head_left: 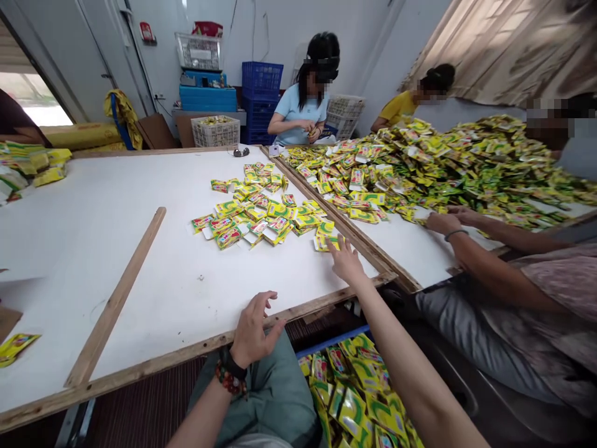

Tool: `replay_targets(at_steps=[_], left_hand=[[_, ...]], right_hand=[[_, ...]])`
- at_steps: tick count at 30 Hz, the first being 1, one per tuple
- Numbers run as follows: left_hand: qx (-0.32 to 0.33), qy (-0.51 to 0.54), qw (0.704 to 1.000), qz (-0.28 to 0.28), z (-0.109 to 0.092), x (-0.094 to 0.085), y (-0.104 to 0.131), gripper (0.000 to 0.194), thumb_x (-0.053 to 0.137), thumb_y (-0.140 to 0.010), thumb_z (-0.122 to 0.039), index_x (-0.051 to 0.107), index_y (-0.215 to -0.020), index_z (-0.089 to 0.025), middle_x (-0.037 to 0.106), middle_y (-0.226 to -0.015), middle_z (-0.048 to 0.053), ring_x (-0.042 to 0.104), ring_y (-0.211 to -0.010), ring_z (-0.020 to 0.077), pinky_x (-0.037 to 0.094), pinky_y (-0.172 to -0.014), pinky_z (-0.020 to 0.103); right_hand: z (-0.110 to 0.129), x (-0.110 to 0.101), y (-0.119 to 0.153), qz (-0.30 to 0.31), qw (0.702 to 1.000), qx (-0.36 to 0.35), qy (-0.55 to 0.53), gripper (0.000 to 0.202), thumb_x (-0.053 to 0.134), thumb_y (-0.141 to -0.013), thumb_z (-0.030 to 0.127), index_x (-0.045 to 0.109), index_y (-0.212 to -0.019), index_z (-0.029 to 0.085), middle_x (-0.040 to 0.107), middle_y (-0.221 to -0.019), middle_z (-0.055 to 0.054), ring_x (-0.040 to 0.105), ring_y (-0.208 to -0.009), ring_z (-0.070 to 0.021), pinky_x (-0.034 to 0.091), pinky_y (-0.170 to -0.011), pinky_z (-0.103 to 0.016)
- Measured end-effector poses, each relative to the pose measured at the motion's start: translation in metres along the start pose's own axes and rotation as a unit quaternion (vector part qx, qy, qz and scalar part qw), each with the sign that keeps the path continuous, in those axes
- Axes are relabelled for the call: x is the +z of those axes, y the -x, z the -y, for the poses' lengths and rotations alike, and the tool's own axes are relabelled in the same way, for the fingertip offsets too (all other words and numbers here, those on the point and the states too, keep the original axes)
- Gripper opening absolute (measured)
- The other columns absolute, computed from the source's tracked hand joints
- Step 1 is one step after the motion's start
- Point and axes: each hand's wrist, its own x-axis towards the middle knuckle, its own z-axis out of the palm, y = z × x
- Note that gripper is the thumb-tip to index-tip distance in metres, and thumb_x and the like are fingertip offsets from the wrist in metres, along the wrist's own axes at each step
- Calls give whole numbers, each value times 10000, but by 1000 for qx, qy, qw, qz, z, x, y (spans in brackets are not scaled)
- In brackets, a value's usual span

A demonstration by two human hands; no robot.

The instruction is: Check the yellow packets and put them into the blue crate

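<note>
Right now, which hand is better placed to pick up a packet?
Probably the right hand: its fingertips are at the nearest packet, while the left hand is back by the wooden edge.

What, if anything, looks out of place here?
Dark glasses lie near the far edge of the white table, unlike the goods, and one yellow packet lies at its left, away from the middle heap. No damage is clear.

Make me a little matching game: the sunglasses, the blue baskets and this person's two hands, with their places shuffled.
1. Sunglasses
2. Blue baskets
3. Left hand
4. Right hand

A. At the near wooden edge, beads on its wrist
B. At a yellow packet, fingers spread
C. Stacked by the back wall
D. Toward the white table's far side

Pairs: 1-D, 2-C, 3-A, 4-B
</note>
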Motion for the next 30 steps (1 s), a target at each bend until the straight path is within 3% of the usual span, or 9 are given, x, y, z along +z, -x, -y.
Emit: replay_targets(at_steps=[5,10,12,15,16,21,26,28,30], left_hand=[[-4,-5,998,-55,3,6,0,450,545,-860,-254,399,-1282,-206,535,-1214,124,533,-1058,235,528,-822,390],[8,-12,995,-99,5,11,-2,783,627,-821,-289,167,-1444,-178,323,-1462,191,354,-1338,309,399,-1051,526],[7,4,996,-92,7,10,-1,906,685,-772,-340,115,-1456,-174,265,-1499,203,340,-1355,328,378,-1067,531],[-21,44,997,-64,8,7,3,844,680,-752,-341,186,-1416,-177,465,-1365,181,546,-1165,292,480,-958,470],[-37,54,996,-64,8,6,4,798,668,-754,-327,214,-1393,-179,533,-1289,164,602,-1063,268,515,-893,439],[-75,39,987,-138,5,7,4,743,665,-761,-300,226,-1351,-188,556,-1281,177,644,-977,232,538,-818,375],[46,-36,991,-123,6,12,3,550,614,-805,-262,296,-1253,-235,426,-1434,175,520,-1242,257,503,-930,419],[59,-56,992,-101,6,12,4,520,601,-803,-257,298,-1226,-237,366,-1473,191,554,-1196,260,528,-861,407],[45,-49,994,-90,5,11,4,610,598,-789,-277,236,-1276,-215,294,-1499,233,597,-1118,260,539,-799,396]], right_hand=[[8,0,-47,5,997,-41,-72,487,486,-715,-41,545,-1193,34,545,-1254,-298,446,-1247,-412,248,-988,-664],[46,6,5,38,961,-173,-213,461,671,-717,152,518,-1151,125,638,-1112,-137,592,-1032,-246,417,-945,-394],[69,14,42,114,882,-246,-385,514,750,-684,258,515,-1131,164,651,-1049,-65,611,-944,-201,477,-827,-297],[101,29,89,218,688,-274,-636,568,821,-619,323,563,-1107,191,658,-991,-19,608,-893,-188,485,-771,-270],[109,33,99,224,652,-259,-676,536,814,-632,357,592,-1093,197,665,-971,-10,605,-884,-184,481,-778,-267],[136,45,123,146,615,-100,-768,403,616,-793,548,719,-855,164,700,-780,-20,619,-789,-199,488,-782,-294],[145,45,131,87,489,81,-864,218,768,-599,322,739,-768,187,741,-752,-17,671,-729,-210,531,-747,-320],[142,44,135,78,496,74,-862,232,755,-581,268,756,-803,200,761,-810,-23,692,-781,-223,536,-791,-337],[137,42,140,59,553,20,-831,276,723,-644,282,768,-909,221,767,-939,-37,691,-923,-247,515,-890,-371]])
